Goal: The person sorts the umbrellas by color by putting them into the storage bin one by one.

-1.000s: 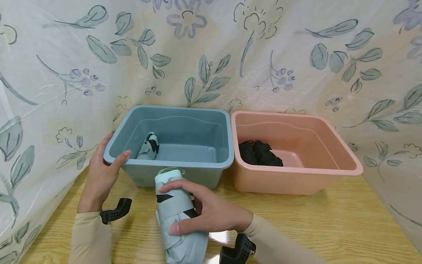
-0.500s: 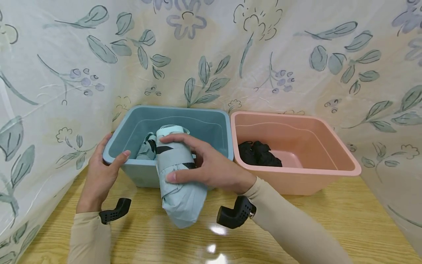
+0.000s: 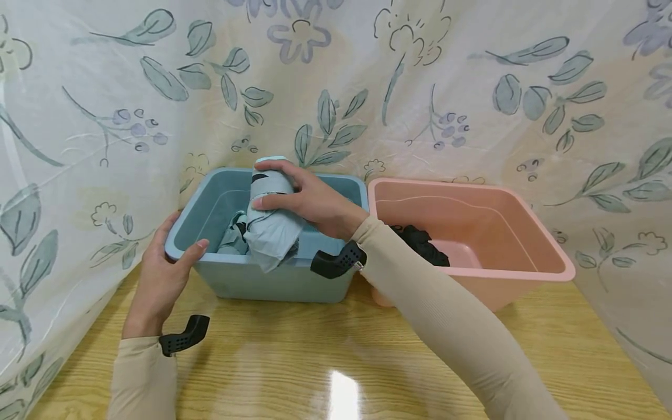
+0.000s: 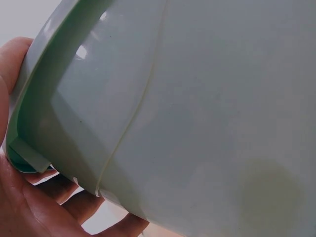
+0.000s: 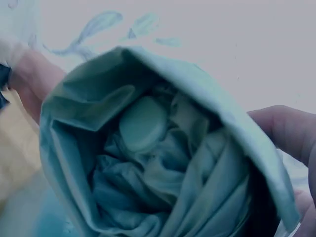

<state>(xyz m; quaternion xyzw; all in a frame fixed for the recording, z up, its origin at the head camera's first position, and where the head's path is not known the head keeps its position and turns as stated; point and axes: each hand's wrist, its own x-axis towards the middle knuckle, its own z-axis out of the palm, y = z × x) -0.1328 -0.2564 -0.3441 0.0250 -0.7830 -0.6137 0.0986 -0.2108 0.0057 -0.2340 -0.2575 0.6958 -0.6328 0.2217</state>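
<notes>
My right hand grips a folded pale-blue umbrella by its strap-wrapped upper part, thumb on the near side. The umbrella slants over the blue bin, its loose fabric end overlapping the near rim in the head view. Seen end-on in the right wrist view, gathered cloth folds surround a pale rounded tip. My left hand holds the bin's left front corner, thumb over the rim and fingers beneath it. Inside the bin, at the left, lies another folded grey-green bundle with a black band, partly covered by the held umbrella.
A pink bin stands right beside the blue one, with a crumpled black cloth-like bundle inside, partly behind my right sleeve. Both bins rest on a wood-grain table, against a leaf-and-flower patterned sheet.
My right hand has lifted the umbrella from in front of the blue bin, up and away from me, to above its opening. The left hand has stayed at the bin's corner.
</notes>
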